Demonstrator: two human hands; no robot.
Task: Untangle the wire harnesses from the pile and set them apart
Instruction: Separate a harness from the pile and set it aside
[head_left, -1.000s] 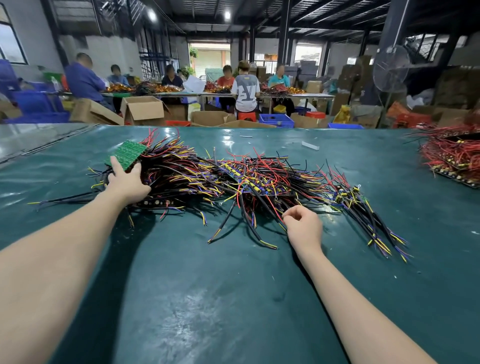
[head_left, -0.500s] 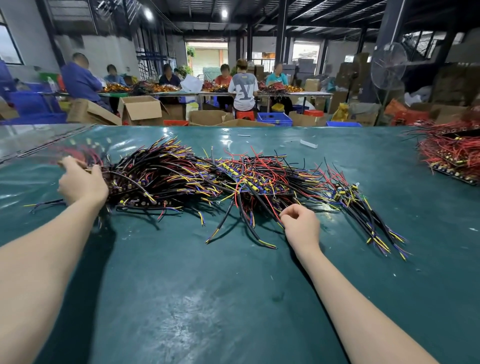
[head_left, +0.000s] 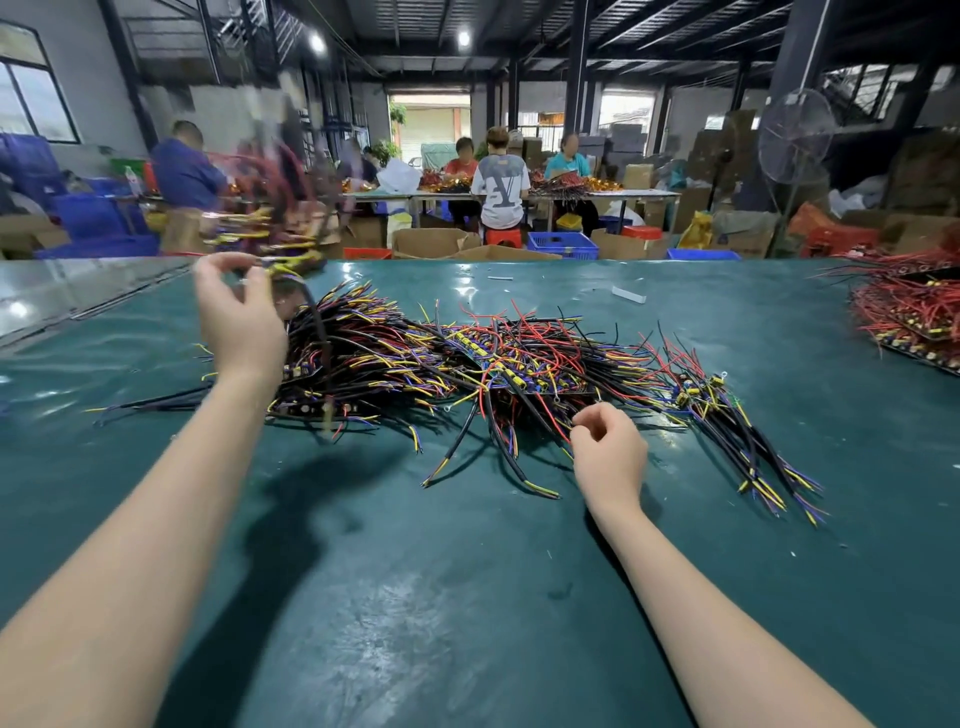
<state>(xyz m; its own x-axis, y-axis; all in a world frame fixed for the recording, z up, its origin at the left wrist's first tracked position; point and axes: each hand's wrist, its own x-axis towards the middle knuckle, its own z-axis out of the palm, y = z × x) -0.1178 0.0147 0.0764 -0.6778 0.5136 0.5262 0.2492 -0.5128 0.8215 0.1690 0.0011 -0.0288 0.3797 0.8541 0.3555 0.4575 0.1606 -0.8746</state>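
A wide pile of wire harnesses (head_left: 467, 364), black, red, yellow and purple wires with small circuit boards, lies across the green table (head_left: 415, 597). My left hand (head_left: 239, 322) is raised over the pile's left end and pinches one harness (head_left: 270, 218). That harness is blurred with motion, and its wires stick up above the hand. One black wire (head_left: 319, 332) trails from the hand down into the pile. My right hand (head_left: 608, 452) rests at the pile's near edge, fingers curled round thin wires.
A second heap of red wires and boards (head_left: 914, 312) sits at the table's right edge. Small white scraps (head_left: 628, 294) lie on the far part of the table. Beyond it, several people sit at tables among cardboard boxes, blue crates and a standing fan (head_left: 795, 135).
My left hand swung out to the left with a harness, then came back right and up, lifting it above the pile. My right hand has hardly moved.
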